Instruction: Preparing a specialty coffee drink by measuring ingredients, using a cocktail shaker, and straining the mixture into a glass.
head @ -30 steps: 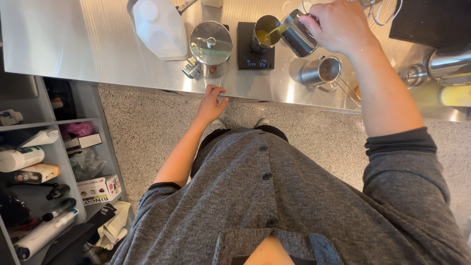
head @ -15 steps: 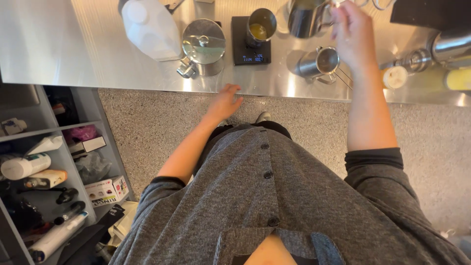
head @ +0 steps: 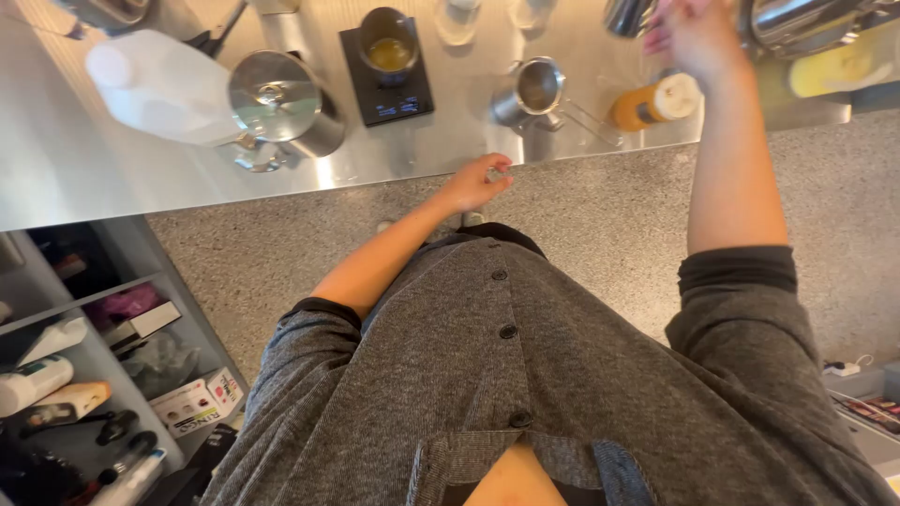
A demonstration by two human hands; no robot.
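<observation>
My right hand [head: 698, 36] is stretched out over the far side of the steel counter [head: 112, 178], blurred, its fingers against a metal pitcher [head: 626, 14] at the top edge. Its grip is not clear. My left hand [head: 476, 183] hovers at the counter's near edge, fingers loosely curled, holding nothing. Between the hands, a cup of yellow-brown liquid [head: 389, 45] stands on a black scale [head: 394, 98]. A small metal jug with a long handle [head: 532, 91] stands right of the scale.
A white plastic jug [head: 159, 84] and a lidded metal pot [head: 279, 101] sit on the counter's left. An orange bottle with a white cap [head: 649, 103] lies near my right arm. Shelves [head: 84, 365] with bottles and boxes stand at lower left. The floor is speckled grey.
My right hand has gone from pouring the pitcher into the cup on the scale to carrying it right and farther back. My left hand has come off the counter edge and curled.
</observation>
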